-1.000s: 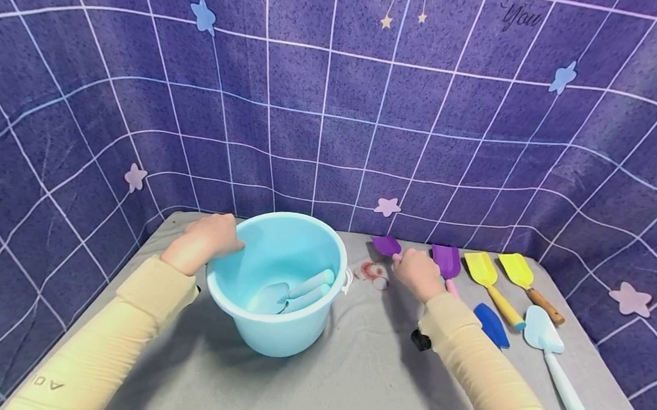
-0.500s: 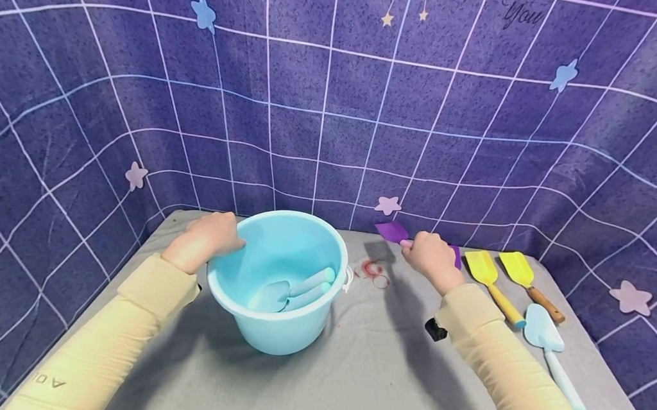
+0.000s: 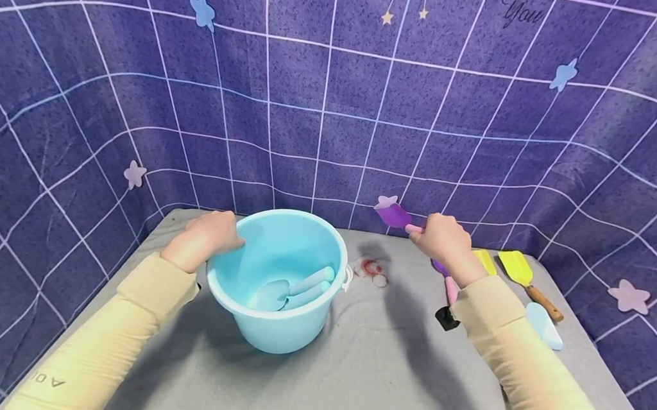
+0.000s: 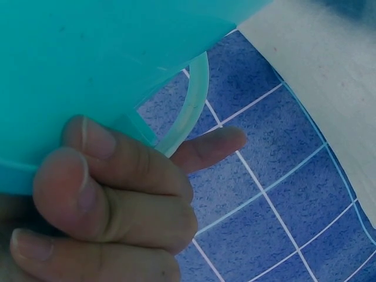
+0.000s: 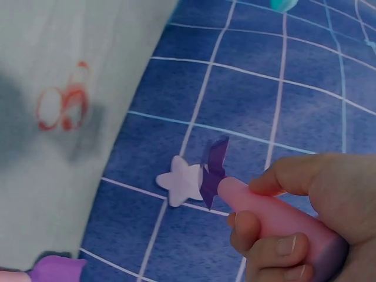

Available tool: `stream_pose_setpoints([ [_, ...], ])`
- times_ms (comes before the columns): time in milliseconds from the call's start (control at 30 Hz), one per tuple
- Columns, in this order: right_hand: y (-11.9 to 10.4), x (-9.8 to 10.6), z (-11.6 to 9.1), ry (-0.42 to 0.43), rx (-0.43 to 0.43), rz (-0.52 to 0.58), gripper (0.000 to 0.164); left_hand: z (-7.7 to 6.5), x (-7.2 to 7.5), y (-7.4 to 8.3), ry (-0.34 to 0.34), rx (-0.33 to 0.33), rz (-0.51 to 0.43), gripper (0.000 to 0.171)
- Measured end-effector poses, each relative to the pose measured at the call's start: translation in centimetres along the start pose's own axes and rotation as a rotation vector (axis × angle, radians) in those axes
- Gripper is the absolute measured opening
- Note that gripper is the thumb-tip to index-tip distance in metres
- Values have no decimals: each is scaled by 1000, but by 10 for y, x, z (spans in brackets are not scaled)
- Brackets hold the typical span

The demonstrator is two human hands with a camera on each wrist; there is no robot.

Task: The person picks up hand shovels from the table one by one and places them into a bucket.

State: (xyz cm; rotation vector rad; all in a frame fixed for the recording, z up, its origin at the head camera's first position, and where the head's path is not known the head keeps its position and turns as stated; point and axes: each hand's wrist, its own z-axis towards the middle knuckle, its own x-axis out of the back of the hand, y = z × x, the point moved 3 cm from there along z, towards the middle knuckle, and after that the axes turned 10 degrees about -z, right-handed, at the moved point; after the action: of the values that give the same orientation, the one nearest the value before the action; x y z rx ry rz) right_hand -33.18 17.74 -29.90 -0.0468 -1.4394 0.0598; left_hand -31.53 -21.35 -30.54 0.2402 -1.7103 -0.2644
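My left hand point(image 3: 210, 234) grips the left rim of a light-blue bucket point(image 3: 280, 333), fingers curled at its edge in the left wrist view beside a pale curved bucket handle point(image 4: 197, 97). Inside the bucket lie light-blue toy shovels point(image 3: 272, 295), handles toward the right. My right hand point(image 3: 444, 241) holds a toy shovel point(image 3: 392, 215) with a purple blade and pink handle, raised above the table at the back right of the bucket. In the right wrist view thumb and fingers wrap the pink handle point(image 5: 270, 214), with the purple blade seen nearly edge-on.
On the right of the grey table point(image 3: 344, 373) lie another purple shovel with a pink handle point(image 3: 452, 290), a yellow shovel point(image 3: 483, 261), a yellow one with a wooden handle point(image 3: 515, 267) and a light-blue one point(image 3: 543, 326), partly behind my right sleeve. A patterned curtain point(image 3: 345, 135) surrounds the table.
My right hand has risen and shifted right, lifting the purple shovel higher. Its sleeve now hides the blue shovel and parts of others. The left hand and bucket stay put.
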Motion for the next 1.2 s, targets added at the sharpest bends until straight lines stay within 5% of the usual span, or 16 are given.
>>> stream_pose_setpoints([
  [367, -12, 26, -10, 96, 58, 35, 21, -1, 0, 1, 1, 6, 4, 25],
  [700, -27, 50, -20, 139, 116, 47, 22, -1, 1, 2, 3, -2, 3, 24],
  [1200, -64, 73, -34, 270, 336, 37, 18, -2, 2, 3, 4, -1, 1, 24],
])
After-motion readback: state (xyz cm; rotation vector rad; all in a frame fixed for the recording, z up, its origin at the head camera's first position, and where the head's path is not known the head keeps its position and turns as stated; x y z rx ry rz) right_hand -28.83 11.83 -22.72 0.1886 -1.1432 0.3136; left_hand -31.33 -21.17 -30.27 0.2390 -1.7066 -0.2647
